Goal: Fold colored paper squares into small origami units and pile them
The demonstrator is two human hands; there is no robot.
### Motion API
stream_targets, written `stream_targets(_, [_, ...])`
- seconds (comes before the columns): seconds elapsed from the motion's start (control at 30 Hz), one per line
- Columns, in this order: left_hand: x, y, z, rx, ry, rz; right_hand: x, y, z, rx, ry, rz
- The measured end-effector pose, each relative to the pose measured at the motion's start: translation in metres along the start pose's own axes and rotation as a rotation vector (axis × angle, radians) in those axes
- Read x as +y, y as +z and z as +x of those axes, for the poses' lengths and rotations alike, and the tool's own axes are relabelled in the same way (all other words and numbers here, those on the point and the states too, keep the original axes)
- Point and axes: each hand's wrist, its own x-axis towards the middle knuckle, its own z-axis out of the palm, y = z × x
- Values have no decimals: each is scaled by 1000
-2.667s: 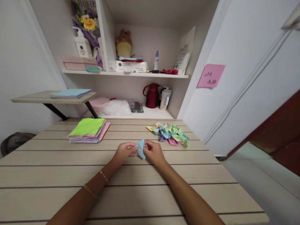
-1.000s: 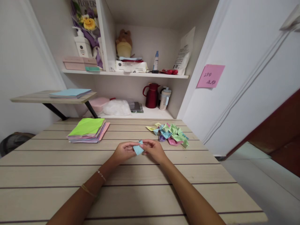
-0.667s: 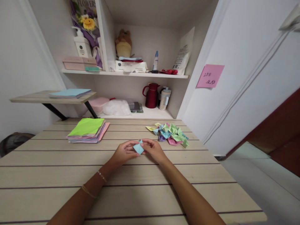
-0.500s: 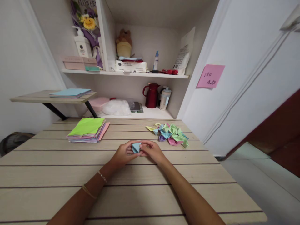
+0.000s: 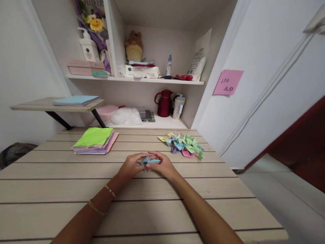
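Observation:
A small folded piece of light blue paper is held between both hands above the middle of the desk. My left hand grips its left side with bent fingers. On the other side, my right hand pinches the paper between thumb and fingers. Pointed flaps of the paper stick out, one of them downward. Parts of the paper are covered by the fingertips. To the right lies a pile of folded paper pieces in green, blue, yellow, pink and purple.
A stack of square coloured paper, lime green on top, sits at the left of the slatted desk. Blue sheets rest on a raised shelf. Behind, a white cabinet holds a red jug and a cup.
The blue paper has gone from a compact triangular shape to one with narrow flaps spread out. Both hands have shifted their fingers around it.

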Motion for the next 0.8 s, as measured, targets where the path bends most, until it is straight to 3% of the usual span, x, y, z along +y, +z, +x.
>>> stream_targets(0.13, [1,-3,1,-23,4,37,-1,-2,-1,6,-72,-198])
stream_targets(0.3, [4,-5,1,40,73,195,-6,-3,-5,-28,-143,-435])
stream_targets(0.53, [2,-1,-1,110,174,387,-3,-2,-2,-136,-64,-226])
stream_targets(0.63, [3,2,-2,94,189,394,3,0,0,-52,-69,-194])
stream_targets(0.73, [3,3,-2,116,178,404,6,3,1,138,-154,-297])
stream_targets(0.8, [1,2,-2,157,155,415,4,5,-1,187,-210,-373])
